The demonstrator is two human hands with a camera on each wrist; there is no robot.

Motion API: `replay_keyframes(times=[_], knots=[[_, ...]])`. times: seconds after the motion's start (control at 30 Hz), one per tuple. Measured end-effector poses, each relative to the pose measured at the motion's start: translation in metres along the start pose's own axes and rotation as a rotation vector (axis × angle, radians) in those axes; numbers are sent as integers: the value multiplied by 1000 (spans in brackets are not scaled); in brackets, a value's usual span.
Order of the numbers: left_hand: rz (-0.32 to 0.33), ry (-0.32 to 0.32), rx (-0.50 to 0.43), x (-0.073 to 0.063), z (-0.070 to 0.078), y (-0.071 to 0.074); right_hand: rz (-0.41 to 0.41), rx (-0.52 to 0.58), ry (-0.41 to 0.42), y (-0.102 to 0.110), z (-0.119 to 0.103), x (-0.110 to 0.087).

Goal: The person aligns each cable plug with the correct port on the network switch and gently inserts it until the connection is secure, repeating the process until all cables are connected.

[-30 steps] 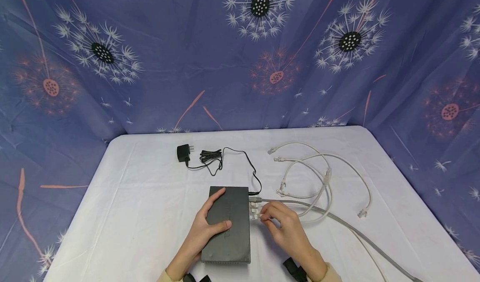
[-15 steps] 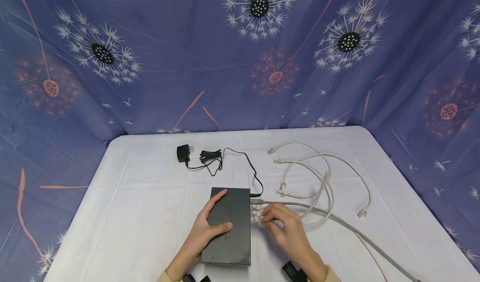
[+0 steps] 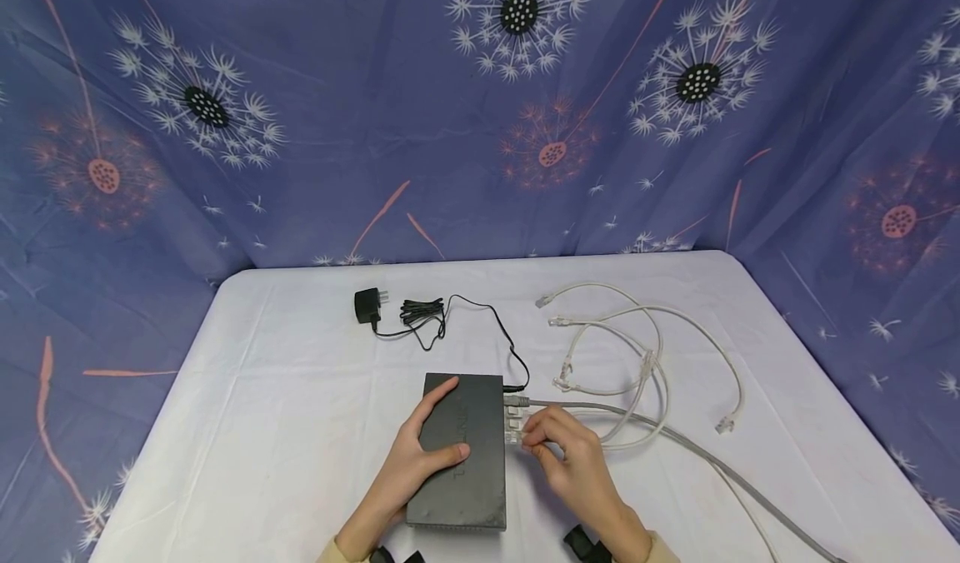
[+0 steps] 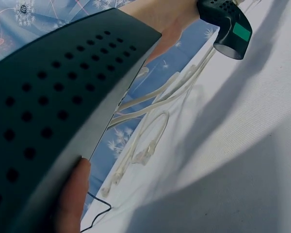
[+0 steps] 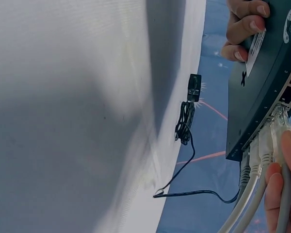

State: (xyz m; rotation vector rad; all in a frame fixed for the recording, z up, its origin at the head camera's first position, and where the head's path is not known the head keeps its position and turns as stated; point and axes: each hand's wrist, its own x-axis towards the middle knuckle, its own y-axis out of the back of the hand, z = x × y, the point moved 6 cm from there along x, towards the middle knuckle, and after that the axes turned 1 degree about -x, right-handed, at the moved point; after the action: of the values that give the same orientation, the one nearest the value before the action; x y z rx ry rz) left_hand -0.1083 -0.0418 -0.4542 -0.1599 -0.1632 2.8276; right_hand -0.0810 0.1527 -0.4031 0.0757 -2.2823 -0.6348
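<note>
A dark grey network switch (image 3: 467,455) is held by my left hand (image 3: 420,450), thumb and forefinger spread over its top. The right wrist view shows more left fingertips (image 5: 250,26) against its labelled underside. With thumb and fingers, my right hand (image 3: 576,455) pinches the clear plug (image 5: 281,116) of a network cable at one of the switch's ports. Beside that plug, more network cables (image 5: 254,160) are plugged in a row, with bare ports on its other side. The black power lead (image 3: 513,388) enters the same side at the far end.
Behind the switch lies a black power adapter (image 3: 367,306) with its bundled cord (image 3: 422,311). Loose whitish network cables (image 3: 705,334) curl at the back right. A thicker grey cable (image 3: 712,459) runs off the front right of the white-covered table (image 3: 247,430).
The switch and my left hand have shifted slightly to the right, with the plugged cables. My right hand keeps its pinch on the plug, almost in place.
</note>
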Motion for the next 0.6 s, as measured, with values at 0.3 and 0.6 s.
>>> replay_keyframes(times=[0.3,0.6], knots=[[10,-18,41,0,2,-1,14,-15,28,1,-2,1],[-2,-17,53,2,7,-4,44,8,61,1,-3,3]])
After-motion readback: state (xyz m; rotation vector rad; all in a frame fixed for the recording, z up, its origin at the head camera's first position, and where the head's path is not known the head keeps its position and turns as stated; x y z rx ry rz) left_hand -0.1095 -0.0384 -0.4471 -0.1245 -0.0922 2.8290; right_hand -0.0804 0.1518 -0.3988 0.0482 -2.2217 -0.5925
